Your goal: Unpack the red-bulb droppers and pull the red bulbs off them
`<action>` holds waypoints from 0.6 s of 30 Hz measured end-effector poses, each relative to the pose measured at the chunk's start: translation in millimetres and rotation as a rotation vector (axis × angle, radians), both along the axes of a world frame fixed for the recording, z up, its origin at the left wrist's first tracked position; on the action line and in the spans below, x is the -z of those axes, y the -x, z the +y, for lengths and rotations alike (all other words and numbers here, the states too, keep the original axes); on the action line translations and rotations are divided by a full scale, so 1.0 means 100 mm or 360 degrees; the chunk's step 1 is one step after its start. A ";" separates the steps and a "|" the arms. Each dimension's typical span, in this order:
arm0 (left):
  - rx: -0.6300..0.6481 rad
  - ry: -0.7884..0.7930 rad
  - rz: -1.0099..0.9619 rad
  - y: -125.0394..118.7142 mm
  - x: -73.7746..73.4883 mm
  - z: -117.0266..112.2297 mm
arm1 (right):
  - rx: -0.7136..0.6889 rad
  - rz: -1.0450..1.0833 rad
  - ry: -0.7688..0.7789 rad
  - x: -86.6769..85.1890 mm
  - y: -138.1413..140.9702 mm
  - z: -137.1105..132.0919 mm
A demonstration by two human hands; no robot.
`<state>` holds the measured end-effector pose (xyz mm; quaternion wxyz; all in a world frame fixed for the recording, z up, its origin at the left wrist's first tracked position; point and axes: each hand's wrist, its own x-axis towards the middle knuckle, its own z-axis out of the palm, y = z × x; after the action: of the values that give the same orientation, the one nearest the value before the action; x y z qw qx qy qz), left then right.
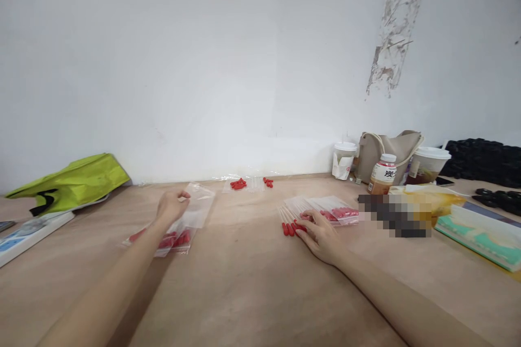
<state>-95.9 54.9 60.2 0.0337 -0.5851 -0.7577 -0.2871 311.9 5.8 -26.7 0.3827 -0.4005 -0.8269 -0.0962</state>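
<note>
My left hand (173, 207) hovers with curled fingers over clear zip bags (201, 209) lying at left, red pieces (179, 239) inside their lower ends. Whether its fingertips pinch a bag edge cannot be made out. At right, my right hand (323, 238) rests low over the table, thumb and fingers closed around the red end of a thin pale stick. Several more red-tipped sticks (288, 229) lie side by side just left of it, red ends toward me. Beyond that hand is another group of clear bags (342, 212) with red pieces, partly covered by the fingers.
Against the wall lie small red pieces (238, 184) on clear plastic. A yellow-green bag (81, 181) and white power strip (36, 236) are at left. A cup (344, 160), bottle (382, 174), beige bag (391, 146) and tissue pack (480, 236) occupy the right.
</note>
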 end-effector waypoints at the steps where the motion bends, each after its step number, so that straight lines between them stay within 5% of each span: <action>1: -0.0068 0.0011 0.0026 0.12 -0.02 0.05 | 0.0001 -0.0001 0.0008 0.00 0.00 0.00; 8: -0.0048 0.0037 0.0219 0.43 0.02 0.05 | -0.0004 0.0021 0.0049 0.00 -0.01 -0.01; 10: 0.0199 0.0057 0.0276 0.43 -0.03 -0.12 | -0.0013 0.0042 0.0037 0.00 -0.01 0.00; 13: 0.0852 0.0252 0.0378 0.46 -0.09 -0.48 | -0.0031 0.0070 0.0010 -0.01 0.00 0.00; 18: 0.1116 0.0194 0.0590 0.59 0.05 -1.00 | -0.0031 0.0090 -0.0026 -0.02 0.01 0.01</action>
<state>-154.6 -44.6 54.9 0.0351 -0.8510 -0.5089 -0.1251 310.9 6.6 -25.0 0.4103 -0.3919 -0.8188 -0.0880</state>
